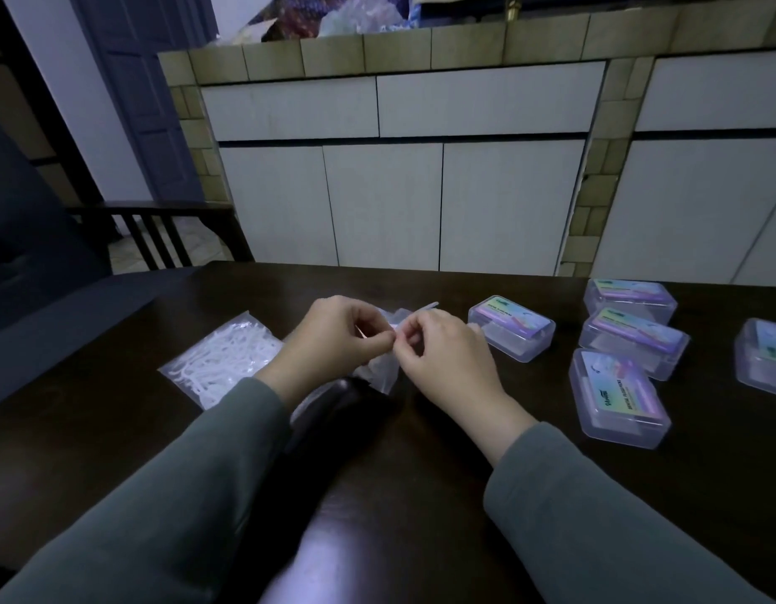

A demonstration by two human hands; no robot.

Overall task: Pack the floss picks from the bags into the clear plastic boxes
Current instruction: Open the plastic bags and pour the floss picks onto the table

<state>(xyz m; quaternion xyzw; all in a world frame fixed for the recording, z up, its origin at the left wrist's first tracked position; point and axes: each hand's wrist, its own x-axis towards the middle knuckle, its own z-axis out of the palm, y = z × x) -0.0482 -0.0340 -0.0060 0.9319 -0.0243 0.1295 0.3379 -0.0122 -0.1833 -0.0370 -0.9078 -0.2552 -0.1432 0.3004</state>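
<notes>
Dark polished wood, the table (421, 494) runs in front of me up to a tiled counter with white cupboard doors (442, 202) behind it. Both my hands meet at the middle of the table, over a small clear plastic bag (384, 368) that is mostly hidden beneath them. My left hand (333, 337) is curled, its thumb and forefinger pinching the bag's upper edge; my right hand (442, 355) pinches the same edge just beside it, fingertips nearly touching. To my left a second clear bag of white floss picks (222, 359) lies flat on the wood, near my left wrist. To my right, five clear plastic boxes with colourful labels sit with lids on: the nearest box (512, 328) just beyond my right hand, three more clustered farther right (619, 396), one at the frame's edge (767, 357).
</notes>
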